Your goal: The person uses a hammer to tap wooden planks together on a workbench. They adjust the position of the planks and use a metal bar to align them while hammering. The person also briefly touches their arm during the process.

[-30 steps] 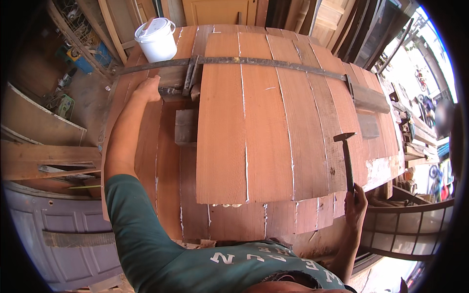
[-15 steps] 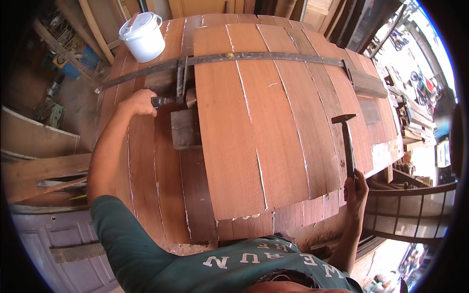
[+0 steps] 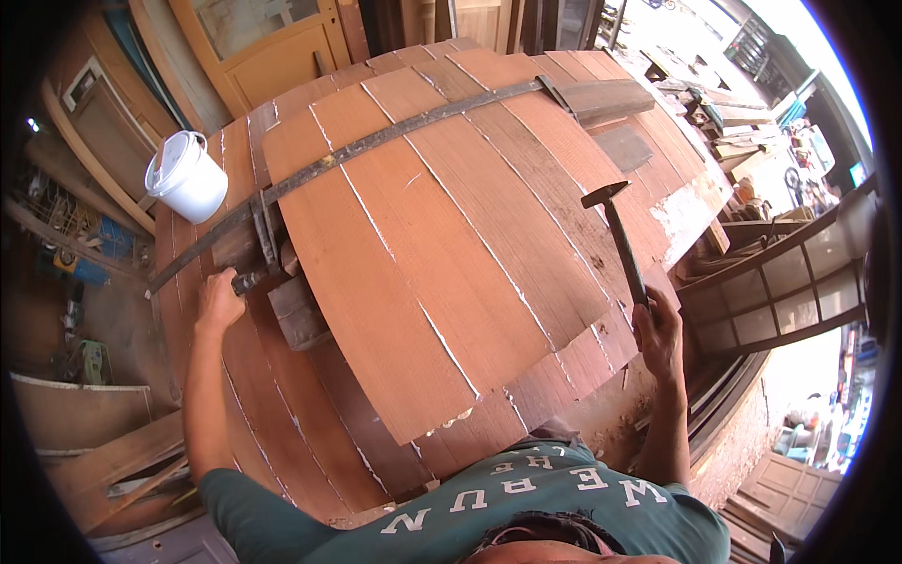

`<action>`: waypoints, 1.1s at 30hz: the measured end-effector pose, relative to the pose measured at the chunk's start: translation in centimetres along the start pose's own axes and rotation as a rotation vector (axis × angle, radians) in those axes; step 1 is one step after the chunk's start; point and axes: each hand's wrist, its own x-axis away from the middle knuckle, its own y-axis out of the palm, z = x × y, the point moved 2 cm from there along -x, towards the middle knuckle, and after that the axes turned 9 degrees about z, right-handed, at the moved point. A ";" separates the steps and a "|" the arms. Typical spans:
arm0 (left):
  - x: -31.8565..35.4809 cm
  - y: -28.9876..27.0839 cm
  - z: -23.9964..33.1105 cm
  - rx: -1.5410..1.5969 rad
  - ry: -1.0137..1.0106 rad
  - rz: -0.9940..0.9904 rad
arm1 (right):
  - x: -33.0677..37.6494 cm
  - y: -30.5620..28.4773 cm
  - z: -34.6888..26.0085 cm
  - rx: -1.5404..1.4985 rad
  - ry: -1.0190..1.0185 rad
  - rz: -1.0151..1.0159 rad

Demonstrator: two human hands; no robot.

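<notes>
A white bucket (image 3: 185, 176) stands at the counter's (image 3: 235, 376) far left corner; I cannot tell its contents. My left hand (image 3: 218, 303) has its fingers wrapped around the clamp (image 3: 395, 132) handle at the left edge of the panel (image 3: 451, 254). My right hand (image 3: 658, 329) grips the hammer (image 3: 615, 235), head up, at the panel's right edge. Since the earlier frame, both grips are unchanged.

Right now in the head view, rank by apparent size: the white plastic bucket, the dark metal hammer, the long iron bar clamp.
1. Long iron bar clamp, spanning the planks.
2. Dark metal hammer.
3. White plastic bucket, though farther away, so unsure.
</notes>
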 end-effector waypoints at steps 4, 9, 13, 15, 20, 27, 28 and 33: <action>-1.5 -3.1 1.6 0.088 -0.059 -0.395 | 0.0 -0.9 -0.3 -0.075 0.019 0.012; -1.2 -0.8 0.2 -0.038 -0.028 -0.243 | 0.1 -1.2 0.2 -0.078 0.024 0.012; 0.3 1.9 0.6 -0.134 -0.086 0.191 | 0.4 -1.1 1.4 -0.122 0.082 0.032; 0.8 3.0 0.8 -0.112 -0.105 0.349 | 0.4 -0.4 2.0 -0.198 0.114 0.055; -0.5 0.1 0.0 -0.067 0.071 -0.037 | -0.2 -0.2 2.2 -0.243 0.186 0.027; -1.3 -0.9 1.4 -0.001 -0.087 -0.255 | -0.7 -0.4 1.9 -0.217 0.170 0.016; -0.9 -0.5 1.3 -0.023 -0.076 -0.178 | -0.6 -0.4 1.9 -0.217 0.174 0.015; 0.3 1.7 1.4 -0.124 -0.103 0.188 | 0.1 0.4 2.8 -0.290 0.179 0.038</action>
